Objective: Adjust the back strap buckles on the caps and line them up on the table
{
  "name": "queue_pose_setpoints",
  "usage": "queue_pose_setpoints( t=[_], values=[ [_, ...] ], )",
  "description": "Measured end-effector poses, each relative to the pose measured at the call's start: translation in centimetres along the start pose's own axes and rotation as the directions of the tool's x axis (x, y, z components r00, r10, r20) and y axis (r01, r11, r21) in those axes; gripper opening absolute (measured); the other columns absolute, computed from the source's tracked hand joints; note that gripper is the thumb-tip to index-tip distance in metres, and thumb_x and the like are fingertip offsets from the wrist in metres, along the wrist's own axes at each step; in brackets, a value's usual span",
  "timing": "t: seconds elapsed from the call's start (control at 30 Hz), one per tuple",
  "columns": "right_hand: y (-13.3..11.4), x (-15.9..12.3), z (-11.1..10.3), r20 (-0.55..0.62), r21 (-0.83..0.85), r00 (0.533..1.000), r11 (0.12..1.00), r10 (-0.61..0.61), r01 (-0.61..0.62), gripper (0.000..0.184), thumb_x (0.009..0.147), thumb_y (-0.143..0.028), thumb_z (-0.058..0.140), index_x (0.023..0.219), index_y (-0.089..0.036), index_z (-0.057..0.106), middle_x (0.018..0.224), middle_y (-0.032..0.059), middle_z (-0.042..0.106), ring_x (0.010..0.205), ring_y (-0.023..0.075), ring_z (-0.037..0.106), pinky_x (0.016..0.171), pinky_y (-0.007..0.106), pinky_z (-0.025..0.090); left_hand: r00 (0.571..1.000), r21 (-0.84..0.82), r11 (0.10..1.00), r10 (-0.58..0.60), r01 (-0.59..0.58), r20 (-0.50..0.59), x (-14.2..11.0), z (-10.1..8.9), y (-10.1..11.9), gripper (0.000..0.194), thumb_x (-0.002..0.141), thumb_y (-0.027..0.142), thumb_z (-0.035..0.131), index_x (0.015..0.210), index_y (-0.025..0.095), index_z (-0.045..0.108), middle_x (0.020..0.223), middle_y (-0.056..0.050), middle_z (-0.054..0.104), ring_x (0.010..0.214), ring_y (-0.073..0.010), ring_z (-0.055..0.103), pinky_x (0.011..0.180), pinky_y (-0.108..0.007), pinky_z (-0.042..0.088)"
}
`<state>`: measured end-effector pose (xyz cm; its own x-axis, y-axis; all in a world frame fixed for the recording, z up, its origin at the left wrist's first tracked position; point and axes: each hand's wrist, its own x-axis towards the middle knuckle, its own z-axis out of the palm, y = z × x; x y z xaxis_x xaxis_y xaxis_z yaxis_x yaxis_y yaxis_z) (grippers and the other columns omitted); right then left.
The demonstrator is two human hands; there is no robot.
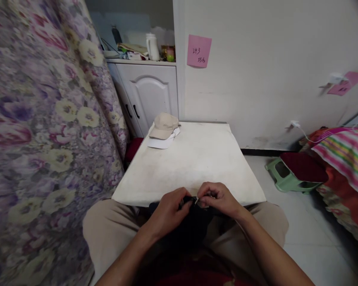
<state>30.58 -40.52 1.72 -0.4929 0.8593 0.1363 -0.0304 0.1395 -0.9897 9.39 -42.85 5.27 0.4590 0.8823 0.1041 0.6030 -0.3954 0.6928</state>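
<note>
My left hand and my right hand meet at the near edge of a white table, above my lap. Both are closed in a pinch on a dark cloth item that hangs between my knees. A small silvery metal piece shows between the fingertips; I cannot tell what it is. The fingers hide most of the item's top edge.
Two caps, a beige cap on a white cap, lie at the table's far left. A flowered curtain fills the left. A white cabinet stands behind, a green stool and striped bedding at right.
</note>
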Motion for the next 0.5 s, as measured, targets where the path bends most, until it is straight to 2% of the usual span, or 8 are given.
queue_pose_setpoints(
  t=[0.13,0.3,0.4,0.5],
  values=[
    [0.33,-0.02,-0.02,-0.003,0.037,1.000,0.999,0.025,-0.025,0.017,0.082,-0.032,0.068,0.085,-0.016,0.063,0.067,0.0006,0.067,0.063,0.0132,0.064,0.061,0.025,0.052,1.000,-0.038,0.999,-0.021,0.021,0.008,0.10,0.09,-0.05,0.009,0.088,0.022,0.052,0.084,0.019,0.059,0.076,0.001,0.062,0.072,-0.0151,0.057,0.064,-0.026,0.037],
    [0.34,-0.18,0.15,-0.054,-0.046,0.998,0.999,0.009,-0.012,0.013,0.083,-0.029,0.067,0.088,-0.017,0.065,0.074,0.0010,0.068,0.068,0.0150,0.068,0.065,0.027,0.055,0.998,-0.013,0.998,-0.055,0.055,0.006,0.30,0.28,-0.16,0.009,0.087,0.024,0.052,0.081,0.019,0.057,0.073,0.002,0.062,0.070,-0.0159,0.057,0.061,-0.025,0.036],
    [0.41,-0.23,0.17,-0.055,-0.019,0.998,1.000,0.014,-0.015,0.012,0.085,-0.029,0.065,0.090,-0.018,0.065,0.081,0.0013,0.069,0.073,0.0148,0.069,0.069,0.027,0.056,0.997,0.016,0.997,-0.082,0.082,0.004,0.40,0.29,-0.18,0.011,0.086,0.025,0.051,0.080,0.019,0.057,0.072,0.001,0.062,0.069,-0.0166,0.056,0.060,-0.026,0.035],
    [0.44,-0.19,0.22,-0.043,-0.046,0.999,0.999,-0.010,0.008,0.011,0.086,-0.028,0.063,0.090,-0.018,0.066,0.080,0.0005,0.067,0.073,0.0140,0.068,0.070,0.026,0.056,0.996,0.009,0.997,-0.082,0.082,0.028,0.49,0.31,-0.22,0.010,0.085,0.025,0.051,0.081,0.019,0.058,0.073,0.001,0.063,0.069,-0.0166,0.056,0.060,-0.026,0.034]
  ],
)
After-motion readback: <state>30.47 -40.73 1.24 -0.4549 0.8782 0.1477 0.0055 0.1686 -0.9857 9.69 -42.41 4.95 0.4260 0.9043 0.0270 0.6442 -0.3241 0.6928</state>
